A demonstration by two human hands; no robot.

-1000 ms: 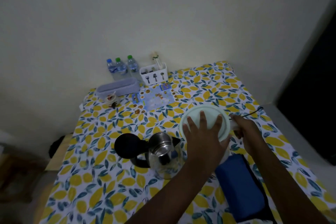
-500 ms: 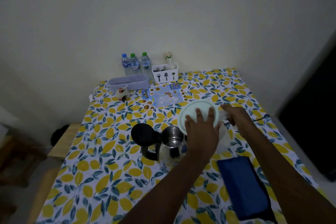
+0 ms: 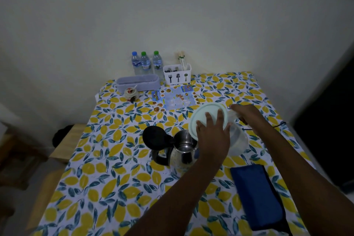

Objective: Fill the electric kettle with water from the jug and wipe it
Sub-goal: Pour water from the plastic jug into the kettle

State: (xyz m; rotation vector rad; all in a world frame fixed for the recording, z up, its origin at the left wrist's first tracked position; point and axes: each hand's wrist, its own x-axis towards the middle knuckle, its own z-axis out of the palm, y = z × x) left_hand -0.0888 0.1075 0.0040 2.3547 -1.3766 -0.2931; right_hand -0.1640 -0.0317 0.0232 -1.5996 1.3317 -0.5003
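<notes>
A steel electric kettle (image 3: 183, 151) stands mid-table with its black lid (image 3: 155, 137) flipped open to the left. A clear plastic jug (image 3: 238, 140) with a pale round lid (image 3: 208, 110) is tilted leftward, its rim right over the kettle's mouth. My left hand (image 3: 212, 136) lies flat on the jug's lid, fingers spread, pressing it in place. My right hand (image 3: 247, 115) grips the jug's handle at the far right side. A folded blue cloth (image 3: 256, 195) lies on the table near the right front.
Three water bottles (image 3: 145, 63), a white cutlery caddy (image 3: 177, 74), a lavender box (image 3: 138, 82), a small jar (image 3: 131, 93) and a leaflet (image 3: 174, 99) sit at the back. A black cord (image 3: 277, 125) runs off the right edge. A wooden stool (image 3: 67, 142) stands left of the table.
The jug has been lifted and tipped further left, so its rim now hangs over the kettle's mouth. Both hands keep their hold on it.
</notes>
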